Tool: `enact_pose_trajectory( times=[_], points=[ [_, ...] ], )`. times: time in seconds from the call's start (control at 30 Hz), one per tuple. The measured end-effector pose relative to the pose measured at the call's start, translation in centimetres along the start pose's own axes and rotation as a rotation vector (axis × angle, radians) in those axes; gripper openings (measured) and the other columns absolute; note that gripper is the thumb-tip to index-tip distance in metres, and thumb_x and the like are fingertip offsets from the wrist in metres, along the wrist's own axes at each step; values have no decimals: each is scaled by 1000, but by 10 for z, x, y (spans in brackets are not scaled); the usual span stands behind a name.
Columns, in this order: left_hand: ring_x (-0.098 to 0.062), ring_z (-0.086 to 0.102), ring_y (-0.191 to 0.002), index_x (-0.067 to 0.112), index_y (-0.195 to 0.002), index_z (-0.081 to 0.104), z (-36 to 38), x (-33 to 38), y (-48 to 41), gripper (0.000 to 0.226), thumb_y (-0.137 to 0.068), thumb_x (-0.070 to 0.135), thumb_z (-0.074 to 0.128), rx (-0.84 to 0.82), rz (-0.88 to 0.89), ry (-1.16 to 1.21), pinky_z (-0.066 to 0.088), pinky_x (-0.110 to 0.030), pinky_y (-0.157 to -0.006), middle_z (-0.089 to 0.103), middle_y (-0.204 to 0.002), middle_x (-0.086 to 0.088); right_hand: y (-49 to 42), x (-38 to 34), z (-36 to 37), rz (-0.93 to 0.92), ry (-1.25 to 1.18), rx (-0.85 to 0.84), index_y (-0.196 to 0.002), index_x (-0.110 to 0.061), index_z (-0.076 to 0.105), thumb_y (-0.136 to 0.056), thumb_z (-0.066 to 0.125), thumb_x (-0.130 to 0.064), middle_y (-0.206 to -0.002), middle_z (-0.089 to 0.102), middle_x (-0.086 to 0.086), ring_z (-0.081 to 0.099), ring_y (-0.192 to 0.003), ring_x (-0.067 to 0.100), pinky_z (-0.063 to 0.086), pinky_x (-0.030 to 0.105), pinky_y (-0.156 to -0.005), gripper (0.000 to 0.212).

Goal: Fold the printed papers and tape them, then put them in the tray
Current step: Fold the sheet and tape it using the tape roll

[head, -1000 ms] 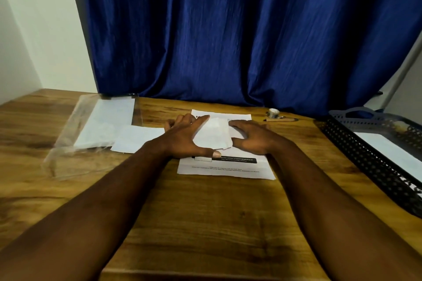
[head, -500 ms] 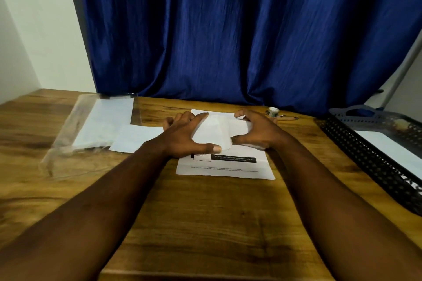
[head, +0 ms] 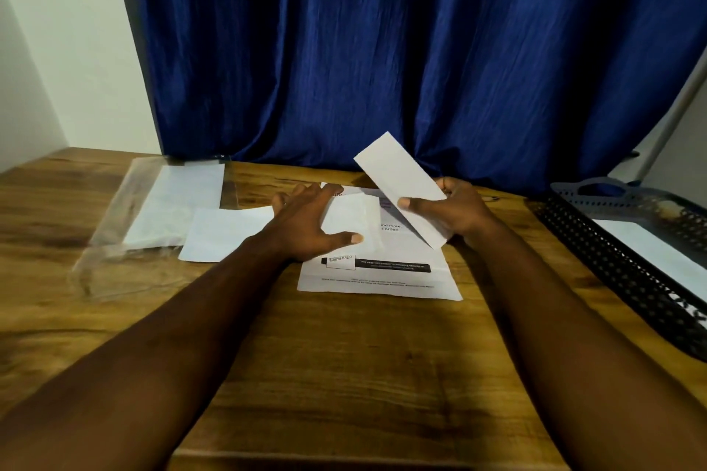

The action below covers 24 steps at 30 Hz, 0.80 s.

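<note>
White printed sheet (head: 377,275) lies flat on the wooden bench (head: 344,363); its black banner carries a boxed word that looks like "CONFIDENTIAL", and the words "and more" and "order" show higher up, the rest too small to read. Right hand (head: 453,212) holds one folded paper strip (head: 401,187) tilted above the sheet, thumb on its face, grip closed on it. Left hand (head: 306,227) presses a second folded paper (head: 350,220) flat, fingers spread, grip open. Two more white papers sit left: one loose (head: 222,233), one in a clear sleeve (head: 153,210). Black mesh tray (head: 612,260) at right holds one paper (head: 650,249).
</note>
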State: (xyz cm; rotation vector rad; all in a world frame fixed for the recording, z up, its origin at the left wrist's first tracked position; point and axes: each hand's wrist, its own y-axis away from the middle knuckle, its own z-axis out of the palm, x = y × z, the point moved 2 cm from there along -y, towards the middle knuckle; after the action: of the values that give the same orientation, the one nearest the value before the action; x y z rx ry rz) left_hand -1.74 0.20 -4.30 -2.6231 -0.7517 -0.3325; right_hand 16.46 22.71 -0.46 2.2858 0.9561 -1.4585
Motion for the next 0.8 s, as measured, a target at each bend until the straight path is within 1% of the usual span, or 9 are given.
enact_pose_trajectory(
  times=[0.1, 0.17, 0.27, 0.33, 0.43, 0.5, 0.6, 0.67, 0.8],
  points=[
    [-28, 32, -151, 45, -151, 32, -2, 3, -1, 93, -74, 94, 51, 19, -13, -5, 14, -64, -118, 38, -165, 5, 1, 0, -4, 23, -84, -89, -116, -20, 76, -72, 98, -41, -108, 82, 0, 79, -98, 22, 64, 45, -92, 54],
    [-26, 34, -149, 42, -150, 38, -3, 5, -1, 81, -82, 83, 57, 48, -16, -12, 16, -61, -117, 43, -162, 5, 4, -2, -6, 32, -100, -194, -118, -18, 77, -78, 95, -35, -107, 83, 1, 79, -100, 25, 64, 47, -95, 47],
    [-24, 39, -144, 39, -147, 45, -6, 9, 1, 65, -91, 67, 63, 86, -11, -1, 19, -55, -112, 51, -155, 4, 10, -8, -10, 0, -44, -329, -117, -17, 75, -82, 91, -30, -107, 83, 3, 80, -98, 27, 66, 40, -84, 40],
    [-24, 42, -141, 36, -144, 48, -8, 12, 3, 59, -94, 62, 65, 81, -18, 14, 20, -52, -110, 54, -151, 4, 13, -11, -14, -21, 66, -355, -115, -17, 74, -84, 91, -29, -105, 83, 2, 81, -94, 24, 66, 40, -81, 38],
    [-24, 47, -137, 35, -139, 53, -13, 14, 4, 53, -93, 56, 71, 84, -38, 72, 21, -50, -111, 59, -147, 6, 16, -20, -16, -142, 322, -294, -109, -24, 72, -85, 88, -30, -100, 81, -3, 79, -88, 19, 62, 32, -69, 29],
    [-23, 51, -131, 36, -132, 59, -15, 14, 5, 47, -91, 48, 77, 116, -60, 132, 25, -42, -107, 64, -140, 6, 16, -29, -15, -271, 360, -202, -105, -22, 67, -87, 85, -23, -100, 76, -1, 74, -93, 22, 57, 33, -72, 26],
    [-11, 55, -110, 35, -120, 67, -16, 14, 4, 43, -83, 36, 89, 154, -112, 278, 36, -21, -87, 68, -129, 8, 18, -39, -20, -409, 251, -67, -112, -24, 59, -88, 84, -18, -102, 69, -8, 66, -91, 9, 52, 26, -72, 35],
    [-9, 60, -109, 35, -112, 71, -16, 14, 3, 40, -78, 33, 93, 166, -138, 377, 45, -20, -78, 69, -123, 11, 19, -43, -25, -448, 185, -19, -120, -28, 58, -89, 83, -20, -112, 68, -13, 64, -98, 3, 51, 22, -73, 41],
    [-8, 64, -104, 39, -94, 70, -20, 10, 3, 33, -75, 33, 95, 157, -152, 439, 47, -15, -66, 70, -113, 15, 24, -43, -24, -370, 15, -130, -124, -28, 67, -92, 83, -27, -112, 78, -7, 75, -96, 13, 57, 28, -77, 35]
  ],
)
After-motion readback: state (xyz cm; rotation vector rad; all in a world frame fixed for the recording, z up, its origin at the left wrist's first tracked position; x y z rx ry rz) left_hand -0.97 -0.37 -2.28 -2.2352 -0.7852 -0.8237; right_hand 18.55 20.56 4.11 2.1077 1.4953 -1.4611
